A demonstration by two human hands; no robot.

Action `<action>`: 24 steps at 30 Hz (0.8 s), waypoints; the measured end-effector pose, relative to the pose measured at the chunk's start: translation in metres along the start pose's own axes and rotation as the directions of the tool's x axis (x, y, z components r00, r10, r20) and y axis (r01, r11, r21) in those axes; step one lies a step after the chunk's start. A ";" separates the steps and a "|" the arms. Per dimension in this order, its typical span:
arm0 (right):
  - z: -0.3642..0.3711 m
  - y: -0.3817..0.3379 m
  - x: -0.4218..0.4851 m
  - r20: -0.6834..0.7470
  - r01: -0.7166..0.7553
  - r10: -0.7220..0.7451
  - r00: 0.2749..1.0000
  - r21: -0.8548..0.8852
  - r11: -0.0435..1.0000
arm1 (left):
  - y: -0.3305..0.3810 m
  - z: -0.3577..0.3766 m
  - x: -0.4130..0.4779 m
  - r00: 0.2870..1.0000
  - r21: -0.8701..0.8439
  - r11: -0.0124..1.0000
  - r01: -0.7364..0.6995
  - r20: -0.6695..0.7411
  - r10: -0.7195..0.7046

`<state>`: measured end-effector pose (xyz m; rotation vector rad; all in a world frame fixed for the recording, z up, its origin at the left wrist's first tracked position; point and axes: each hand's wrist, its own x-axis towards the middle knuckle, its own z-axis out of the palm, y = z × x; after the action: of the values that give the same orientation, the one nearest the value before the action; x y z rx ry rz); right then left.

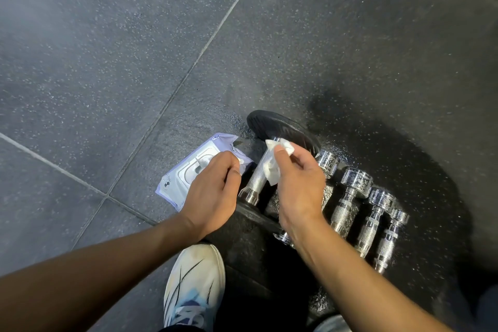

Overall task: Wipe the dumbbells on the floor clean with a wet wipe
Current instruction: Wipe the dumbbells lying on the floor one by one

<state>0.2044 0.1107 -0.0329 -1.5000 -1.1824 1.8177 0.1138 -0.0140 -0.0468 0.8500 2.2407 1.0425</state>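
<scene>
The right hand (299, 186) pinches a crumpled white wet wipe (275, 162) between thumb and fingertips, holding it against the knurled handle of a large dumbbell (257, 178) whose black rubber head (280, 129) lies at about 12 o'clock from the hand. The handle runs from that head down toward 7 o'clock, ending at a chrome collar beside the left thumb.

The left hand (213, 191) sits at 9 o'clock from the right, fingers curled down over the top of a lilac wipes pack (186, 172) that lies flat on the floor; a scrap of white shows at its fingertips (whether it truly pinches that scrap or only presses the pack cannot be told).

At 3 to 4 o'clock from the right hand, several small chrome dumbbells (347, 197) lie side by side in a row on the dark speckled rubber floor (107, 48), close to one another. The nearest is partly hidden under the right wrist.

At 6 o'clock, between the two forearms, a white sneaker (194, 286) with black and blue markings stands on the floor.
</scene>
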 end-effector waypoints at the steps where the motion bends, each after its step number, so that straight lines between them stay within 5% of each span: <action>1: -0.001 0.001 -0.003 0.049 0.139 -0.134 0.990 -0.105 0.985 | 0.000 0.000 0.000 1.000 0.000 1.000 -0.001 -0.001 0.001; 3: -0.004 0.005 -0.003 0.179 0.420 -0.383 0.906 -0.291 0.860 | 0.000 0.000 0.001 1.000 0.007 1.000 -0.004 0.001 0.004; 5: -0.009 0.014 0.005 0.366 0.675 -0.572 0.734 -0.482 0.558 | -0.001 0.000 0.001 1.000 0.009 1.000 -0.006 -0.001 0.006; 7: -0.015 0.015 0.015 0.561 0.772 -0.588 0.583 -0.608 0.185 | 0.000 0.001 0.000 1.000 0.009 1.000 -0.006 -0.002 0.006; 9: -0.021 0.017 0.020 0.662 0.780 -0.511 0.548 -0.625 0.028 | -0.001 0.001 0.001 1.000 0.010 1.000 -0.010 0.000 0.010; 13: -0.030 0.031 0.017 0.803 0.864 -0.376 0.462 -0.504 -0.016 | -0.002 0.000 0.001 1.000 0.009 1.000 -0.023 -0.002 0.023; 17: -0.045 0.016 0.025 0.899 0.933 -0.266 0.346 -0.302 0.195 | -0.003 0.001 0.001 1.000 0.006 1.000 -0.023 -0.001 0.023; 19: -0.052 0.009 0.033 0.921 0.948 -0.256 0.294 -0.246 0.205 | -0.002 0.001 0.001 1.000 0.006 1.000 -0.021 -0.004 0.021; 24: -0.048 0.004 0.034 0.809 0.894 -0.448 0.381 -0.446 -0.047 | -0.001 0.001 0.001 1.000 0.017 1.000 -0.009 -0.010 0.009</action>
<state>0.2418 0.1510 -0.0547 -0.3506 -2.7970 0.6026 0.1136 -0.0130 -0.0484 0.8645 2.2589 1.0354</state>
